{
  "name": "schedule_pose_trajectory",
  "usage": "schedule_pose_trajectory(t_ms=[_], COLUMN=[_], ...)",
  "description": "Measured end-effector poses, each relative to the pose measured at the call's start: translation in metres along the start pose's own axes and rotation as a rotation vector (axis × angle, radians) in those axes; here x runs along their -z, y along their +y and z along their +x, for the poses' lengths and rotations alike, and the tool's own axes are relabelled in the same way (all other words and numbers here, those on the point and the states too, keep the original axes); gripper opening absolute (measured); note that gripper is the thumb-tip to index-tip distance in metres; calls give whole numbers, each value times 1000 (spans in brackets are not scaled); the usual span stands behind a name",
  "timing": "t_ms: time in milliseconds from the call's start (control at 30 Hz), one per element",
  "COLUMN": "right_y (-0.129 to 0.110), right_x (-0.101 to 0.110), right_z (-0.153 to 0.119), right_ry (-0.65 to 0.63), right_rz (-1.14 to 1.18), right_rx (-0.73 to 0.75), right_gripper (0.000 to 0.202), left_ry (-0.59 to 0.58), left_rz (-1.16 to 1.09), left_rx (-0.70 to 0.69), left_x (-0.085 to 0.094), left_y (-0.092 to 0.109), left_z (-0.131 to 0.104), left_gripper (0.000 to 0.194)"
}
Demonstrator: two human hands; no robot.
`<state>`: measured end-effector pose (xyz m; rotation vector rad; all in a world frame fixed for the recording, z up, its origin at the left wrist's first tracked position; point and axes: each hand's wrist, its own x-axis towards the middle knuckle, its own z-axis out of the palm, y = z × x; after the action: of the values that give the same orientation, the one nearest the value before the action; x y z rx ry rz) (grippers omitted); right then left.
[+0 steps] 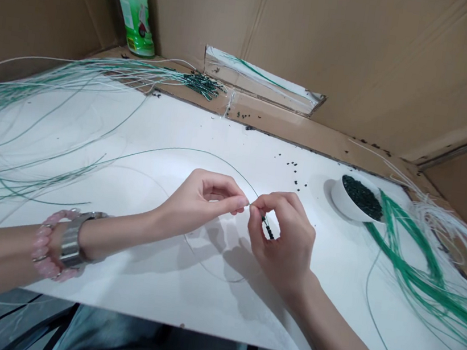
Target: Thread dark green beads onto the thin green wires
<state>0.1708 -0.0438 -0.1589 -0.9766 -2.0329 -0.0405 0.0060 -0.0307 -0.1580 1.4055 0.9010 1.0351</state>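
My left hand [208, 197] is closed in a pinch above the white tabletop, thumb against fingers. What sits at its fingertips is too small to make out. Almost touching those fingertips, my right hand [288, 237] pinches a thin green wire [189, 149] that arcs in from the left. A short row of small dark beads [268, 228] hangs on strands inside the loop of the right thumb and fingers. A pale thin strand [220, 276] curves over the table below the hands. On my left wrist are a pink bead bracelet and a metal band.
At right stands a white bowl [337, 200] of dark beads [362, 197], beside a bundle of green wires [414, 270] and white strands [454, 227]. Strung wires [113, 70] with dark ends spread at left. Loose beads [296, 172] dot the table. Cardboard walls and a green bottle [132, 9] stand behind.
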Motion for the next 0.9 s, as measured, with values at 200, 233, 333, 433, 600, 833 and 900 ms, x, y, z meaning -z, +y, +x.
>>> schedule_pose_trajectory(t_ms=[200,233,333,433,600,833,900], right_y=[-4,-4,-4,-3,-2,-4,-4], right_x=[0,0,1,1,2,1,0], right_z=[1,1,0,-1,-2,-4,-3], right_ry=[-21,-25,-26,-13,-16,-8,-3], right_rz=[130,164,251,321,359,400,413], right_rx=[-77,-102,-180,-242,-303,-291,-291], right_gripper=[13,13,11,10,10,11,11], left_ry=[2,4,17,26,71,36,32], left_rz=[-16,-25,-43,-31,-71,-62,-52], left_rx=[-17,-23,-35,-29,-66,-83,-75], left_x=[0,0,0,0,-1,-1,-2], left_y=[-1,-2,-2,0,0,-1,0], left_z=[-1,-1,-1,-1,-2,-2,-2], left_gripper=[16,15,15,18,6,4,4])
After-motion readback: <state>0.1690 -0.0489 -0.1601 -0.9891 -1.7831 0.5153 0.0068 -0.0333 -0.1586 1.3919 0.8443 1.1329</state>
